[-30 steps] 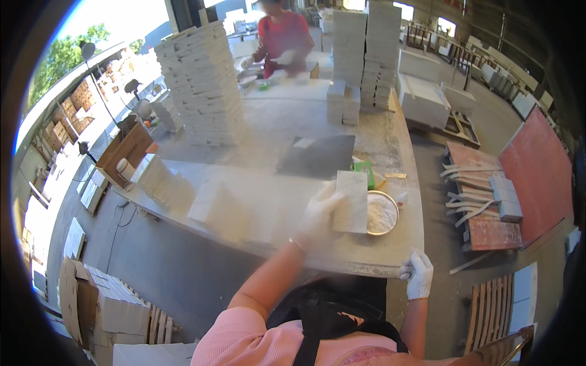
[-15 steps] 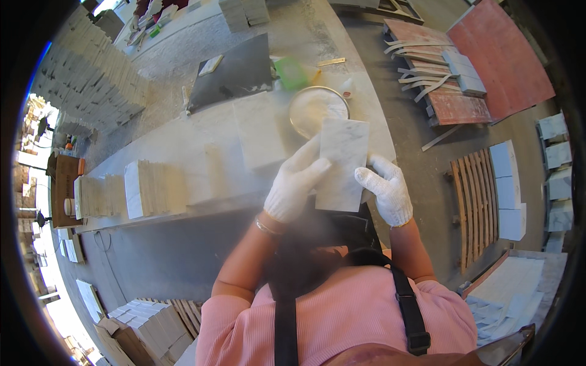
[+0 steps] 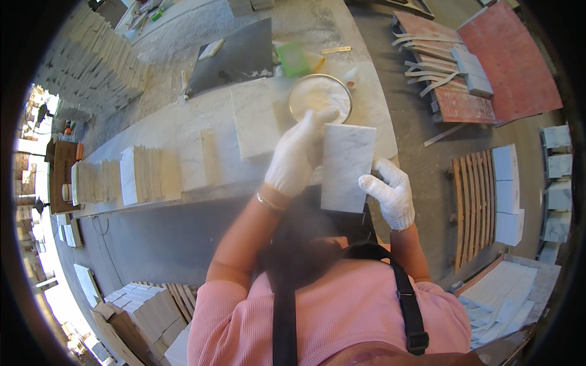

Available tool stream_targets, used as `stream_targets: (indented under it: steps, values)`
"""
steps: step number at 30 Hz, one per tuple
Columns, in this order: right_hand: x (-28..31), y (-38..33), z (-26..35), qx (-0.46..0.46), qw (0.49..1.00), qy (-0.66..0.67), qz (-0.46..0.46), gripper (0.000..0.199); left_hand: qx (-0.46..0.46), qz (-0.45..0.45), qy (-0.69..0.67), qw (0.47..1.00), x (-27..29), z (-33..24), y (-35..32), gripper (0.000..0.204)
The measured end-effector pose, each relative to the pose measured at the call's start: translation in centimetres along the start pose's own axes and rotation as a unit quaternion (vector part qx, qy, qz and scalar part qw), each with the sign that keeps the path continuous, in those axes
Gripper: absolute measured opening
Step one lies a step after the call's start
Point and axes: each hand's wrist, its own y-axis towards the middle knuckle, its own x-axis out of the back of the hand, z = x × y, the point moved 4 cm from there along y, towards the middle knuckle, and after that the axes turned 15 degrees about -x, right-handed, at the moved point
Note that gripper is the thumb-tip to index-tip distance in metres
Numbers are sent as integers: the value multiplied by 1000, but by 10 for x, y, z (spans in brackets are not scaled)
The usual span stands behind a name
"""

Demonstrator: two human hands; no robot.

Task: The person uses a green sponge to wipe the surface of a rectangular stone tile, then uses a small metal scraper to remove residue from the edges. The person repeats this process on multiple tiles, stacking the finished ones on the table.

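My right hand [image 3: 392, 194], in a white knit glove, grips a pale grey-veined marble tile [image 3: 348, 168] by its right edge, thumb on the front face. The tile is held upright in front of my chest. Beside it, my gloved left hand [image 3: 296, 152] stretches forward with its fingers extended over the near rim of a round metal-rimmed pan [image 3: 293, 104]. White powder or paste [image 3: 317, 96] fills the pan. Part of the left fingertips is hard to make out, and no object shows in them. A larger marble slab [image 3: 256, 131] lies left of the pan.
Rows of tiles on edge [image 3: 140, 174] stand on the workbench [image 3: 195, 128] to the left, with a tall tile stack [image 3: 91, 67] behind. A black sheet [image 3: 235, 58], a green block [image 3: 293, 59] and a small white bottle [image 3: 350, 76] lie farther back. A slatted wooden pallet [image 3: 473, 210] stands at right.
My left hand has left the tile and moved forward to the pan. The tile, now in my right hand alone, has shifted slightly right. The view has moved a little.
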Motion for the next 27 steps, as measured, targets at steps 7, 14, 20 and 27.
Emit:
stream_targets:
  steps: [7, 14, 20, 27]
  values:
    - [6, 1, -3, -4, 1000, -17, 0, 31, 18, -19, 0, 1000, 1, 16, 6, 45]
    - [9, 7, 5, 24, 998, 62, -18, 36, 35, 30, -22, 999, -5, 23, -10, 49]
    - [24, 18, 7, 48, 986, 151, -46, 33, 114, 78, 52, 989, 5, 40, -39, 55]
    - [29, 21, 4, 34, 977, 204, -52, 31, 122, 70, 93, 986, 24, 35, -43, 60]
